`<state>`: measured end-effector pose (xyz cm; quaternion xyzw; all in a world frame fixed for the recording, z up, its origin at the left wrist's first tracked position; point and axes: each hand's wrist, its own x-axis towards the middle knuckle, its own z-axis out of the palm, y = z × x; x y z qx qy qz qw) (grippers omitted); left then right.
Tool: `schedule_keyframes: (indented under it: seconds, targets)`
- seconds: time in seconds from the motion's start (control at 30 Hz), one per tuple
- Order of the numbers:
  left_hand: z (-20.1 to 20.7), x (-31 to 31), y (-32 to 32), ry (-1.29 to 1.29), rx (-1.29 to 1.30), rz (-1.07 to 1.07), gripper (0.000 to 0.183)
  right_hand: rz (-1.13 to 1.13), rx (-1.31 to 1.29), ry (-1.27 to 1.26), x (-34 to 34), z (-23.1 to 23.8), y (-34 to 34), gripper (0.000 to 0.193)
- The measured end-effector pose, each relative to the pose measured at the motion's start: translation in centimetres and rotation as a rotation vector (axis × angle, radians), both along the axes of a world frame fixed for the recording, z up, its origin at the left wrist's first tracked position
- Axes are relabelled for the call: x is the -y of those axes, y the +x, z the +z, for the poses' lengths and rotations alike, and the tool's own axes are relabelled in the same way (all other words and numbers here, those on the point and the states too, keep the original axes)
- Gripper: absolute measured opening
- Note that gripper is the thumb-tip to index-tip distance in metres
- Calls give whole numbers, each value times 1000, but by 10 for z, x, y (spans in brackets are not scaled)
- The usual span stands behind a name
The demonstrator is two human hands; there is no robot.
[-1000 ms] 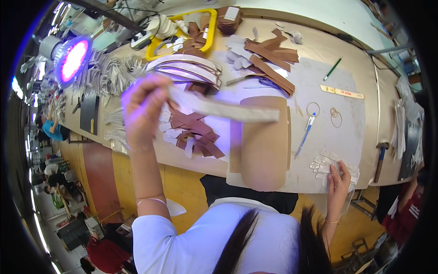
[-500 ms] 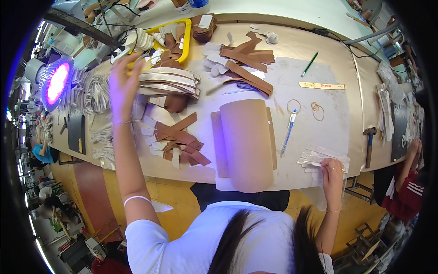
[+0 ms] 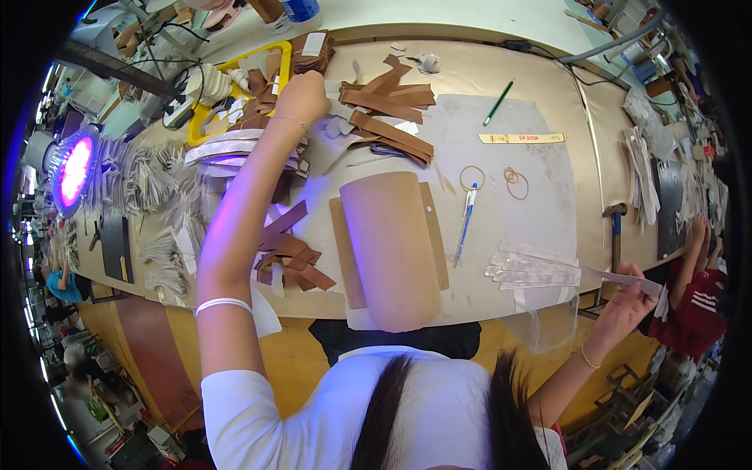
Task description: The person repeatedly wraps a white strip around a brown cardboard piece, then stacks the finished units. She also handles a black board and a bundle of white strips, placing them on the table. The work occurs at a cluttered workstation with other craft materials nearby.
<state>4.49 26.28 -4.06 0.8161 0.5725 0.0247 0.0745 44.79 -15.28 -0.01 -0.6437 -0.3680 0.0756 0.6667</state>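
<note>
My right hand (image 3: 627, 309), at the table's right front, pinches a thin pale strip (image 3: 603, 274). Left of it, several similar translucent strips (image 3: 533, 266) lie fanned on the table's front edge. My left hand (image 3: 304, 98) is stretched far forward, its back showing and its fingers mostly hidden. It is close to the pale ends of a pile of brown strips (image 3: 392, 133); whether it grips one I cannot tell. A curved tan board (image 3: 392, 251) stands in front of me. Under my left forearm is a bundle of white-edged strips (image 3: 227, 149), with more brown strips (image 3: 294, 262) nearer.
A yellow basket (image 3: 287, 59) with brown and white pieces stands back left, by a lit lamp (image 3: 76, 172). A blue pen (image 3: 466, 223), green pencil (image 3: 499, 102), flat ruler (image 3: 522, 138), rubber bands (image 3: 515, 184) and hammer (image 3: 616, 235) lie to the right. A co-worker (image 3: 697, 305) sits at far right.
My left hand has swung right, from above the yellow basket's near side to the brown strips. My right hand has moved right and lifted one pale strip from the fanned group.
</note>
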Motion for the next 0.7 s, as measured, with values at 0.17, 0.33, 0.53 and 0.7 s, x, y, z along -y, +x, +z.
schedule_keyframes:
  seconds: [0.17,0.33,0.53,0.7]
  targets:
    - [68,41,17,-473,437,2,17,-56,-61,157,7,9,12,28]
    - [140,121,23,-582,1010,-154,19,46,-44,96,-8,10,9,24]
    - [114,207,-18,-946,1198,97,19,354,-186,-20,-62,36,-61,17]
    - [47,253,-30,-1085,1377,354,17,824,-303,-435,-106,54,-149,6]
